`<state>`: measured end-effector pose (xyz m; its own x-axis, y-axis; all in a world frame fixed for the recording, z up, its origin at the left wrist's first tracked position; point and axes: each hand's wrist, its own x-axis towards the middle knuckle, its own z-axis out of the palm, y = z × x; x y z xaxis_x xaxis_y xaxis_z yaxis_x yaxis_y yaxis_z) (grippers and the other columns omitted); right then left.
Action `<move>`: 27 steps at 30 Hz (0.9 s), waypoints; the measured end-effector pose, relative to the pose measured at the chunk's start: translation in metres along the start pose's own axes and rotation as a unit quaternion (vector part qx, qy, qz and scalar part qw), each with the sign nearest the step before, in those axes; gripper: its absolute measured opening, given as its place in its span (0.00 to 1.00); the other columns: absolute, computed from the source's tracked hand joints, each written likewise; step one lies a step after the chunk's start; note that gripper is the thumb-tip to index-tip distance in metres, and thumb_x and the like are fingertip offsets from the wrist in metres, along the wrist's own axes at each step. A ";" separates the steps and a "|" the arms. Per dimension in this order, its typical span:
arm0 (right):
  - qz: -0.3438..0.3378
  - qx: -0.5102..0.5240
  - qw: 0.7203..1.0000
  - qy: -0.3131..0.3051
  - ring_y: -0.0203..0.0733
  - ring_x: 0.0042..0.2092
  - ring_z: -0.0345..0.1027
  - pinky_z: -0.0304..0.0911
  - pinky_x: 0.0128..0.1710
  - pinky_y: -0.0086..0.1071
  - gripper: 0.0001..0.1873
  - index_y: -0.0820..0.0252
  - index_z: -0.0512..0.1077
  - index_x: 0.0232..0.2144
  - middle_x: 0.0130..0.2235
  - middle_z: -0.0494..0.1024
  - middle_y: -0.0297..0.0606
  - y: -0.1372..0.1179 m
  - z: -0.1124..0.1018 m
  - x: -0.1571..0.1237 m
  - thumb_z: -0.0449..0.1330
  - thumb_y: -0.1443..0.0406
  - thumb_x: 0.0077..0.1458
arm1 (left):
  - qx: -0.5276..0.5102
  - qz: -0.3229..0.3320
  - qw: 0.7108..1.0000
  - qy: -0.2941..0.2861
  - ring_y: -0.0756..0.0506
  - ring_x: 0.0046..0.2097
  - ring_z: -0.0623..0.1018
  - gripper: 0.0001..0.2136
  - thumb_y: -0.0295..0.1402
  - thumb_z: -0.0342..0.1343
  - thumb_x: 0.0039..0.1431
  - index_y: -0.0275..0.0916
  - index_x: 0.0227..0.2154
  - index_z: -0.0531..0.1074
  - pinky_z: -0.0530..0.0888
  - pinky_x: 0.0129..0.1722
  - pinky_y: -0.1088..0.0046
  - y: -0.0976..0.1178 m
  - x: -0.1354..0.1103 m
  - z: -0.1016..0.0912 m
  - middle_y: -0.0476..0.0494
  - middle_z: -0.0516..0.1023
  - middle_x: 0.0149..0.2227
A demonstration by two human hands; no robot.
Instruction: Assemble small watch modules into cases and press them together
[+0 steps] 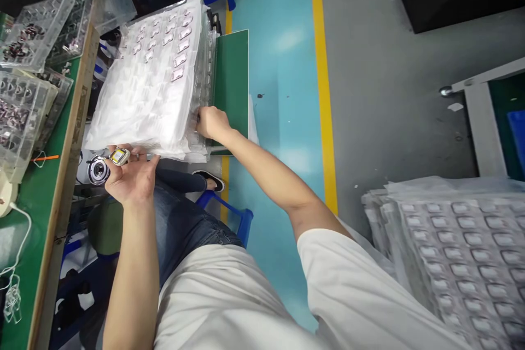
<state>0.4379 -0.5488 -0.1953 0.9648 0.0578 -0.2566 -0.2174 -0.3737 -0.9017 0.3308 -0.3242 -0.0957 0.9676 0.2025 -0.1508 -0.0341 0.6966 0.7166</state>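
Presumably to steady it, the left hand (pixel 133 179) lay palm-up, unclosed, at the near edge of the tray stack (pixel 141 95) on the green desk (pixel 233 68), while the right hand (pixel 212 122) curled against its side, clamped or not I couldn't tell.

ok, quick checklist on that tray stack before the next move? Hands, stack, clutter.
1. Right hand closed on the right side of the tray stack: ok.
2. Left hand palm up at the near edge: ok; weight on it cannot be seen.
3. Left hand unencumbered: cannot tell; a cream-and-yellow device sits by its fingers.
4. Layers flush at the near right corner: not ok, edges look staggered.
5. Underside fully supported: cannot tell, hidden; a green board shows at the right.
6. Blue stool away from the jeans: not ok, close beside.
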 end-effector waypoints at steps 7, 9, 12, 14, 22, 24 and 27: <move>-0.019 -0.030 0.996 0.083 0.45 0.33 0.75 0.64 0.34 0.31 0.18 0.62 0.79 0.30 0.30 0.81 0.41 0.030 -0.023 -0.030 0.62 0.55 0.66 | -0.013 -0.008 1.000 0.014 0.45 0.41 0.77 0.07 0.43 0.64 0.67 0.50 0.43 0.80 0.71 0.50 0.57 -0.002 -0.002 -0.005 0.50 0.83 0.43; -0.037 -0.035 0.989 0.136 0.43 0.31 0.75 0.66 0.33 0.31 0.23 0.63 0.81 0.37 0.28 0.80 0.39 0.045 -0.030 -0.058 0.56 0.53 0.71 | -0.015 -0.014 0.999 0.025 0.45 0.41 0.78 0.08 0.42 0.67 0.64 0.48 0.41 0.80 0.72 0.50 0.56 -0.009 -0.002 -0.012 0.49 0.83 0.42; -0.107 -0.055 0.968 0.221 0.45 0.37 0.80 0.71 0.40 0.35 0.25 0.62 0.82 0.51 0.37 0.85 0.44 0.059 -0.031 -0.105 0.50 0.53 0.74 | 0.004 -0.018 0.999 0.047 0.44 0.41 0.79 0.08 0.41 0.70 0.59 0.46 0.37 0.80 0.73 0.54 0.50 -0.025 -0.003 -0.026 0.49 0.83 0.39; -0.175 -0.074 0.951 0.245 0.45 0.42 0.82 0.73 0.44 0.36 0.22 0.57 0.83 0.53 0.44 0.86 0.46 0.062 -0.027 -0.131 0.52 0.56 0.73 | 0.019 -0.019 0.999 0.046 0.43 0.42 0.80 0.09 0.40 0.73 0.55 0.47 0.36 0.81 0.74 0.54 0.49 -0.034 -0.005 -0.036 0.49 0.83 0.38; -0.402 -0.079 0.894 0.183 0.44 0.39 0.84 0.78 0.39 0.34 0.13 0.47 0.85 0.48 0.42 0.87 0.41 0.008 0.018 -0.172 0.62 0.65 0.67 | 0.135 -0.025 0.990 0.013 0.38 0.48 0.85 0.29 0.39 0.80 0.47 0.40 0.53 0.82 0.79 0.55 0.55 -0.013 -0.070 -0.068 0.35 0.87 0.46; -0.433 -0.061 0.887 0.152 0.43 0.38 0.84 0.78 0.38 0.34 0.17 0.47 0.82 0.54 0.42 0.87 0.40 -0.017 0.042 -0.181 0.62 0.68 0.67 | 0.166 -0.011 0.986 0.010 0.36 0.48 0.86 0.27 0.41 0.80 0.48 0.43 0.51 0.83 0.82 0.52 0.53 0.002 -0.096 -0.074 0.35 0.87 0.48; -0.463 -0.046 0.880 0.094 0.41 0.34 0.81 0.75 0.34 0.33 0.23 0.46 0.78 0.61 0.38 0.86 0.38 -0.055 0.082 -0.196 0.62 0.71 0.68 | 0.193 0.028 0.980 0.039 0.35 0.50 0.86 0.23 0.39 0.80 0.47 0.47 0.48 0.85 0.83 0.51 0.56 0.028 -0.128 -0.083 0.37 0.88 0.50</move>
<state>0.2485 -0.4643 -0.1242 0.7318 0.2257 0.6430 0.6791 -0.3201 -0.6605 0.1853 -0.2733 -0.1131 0.9444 0.2953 -0.1446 0.0253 0.3734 0.9273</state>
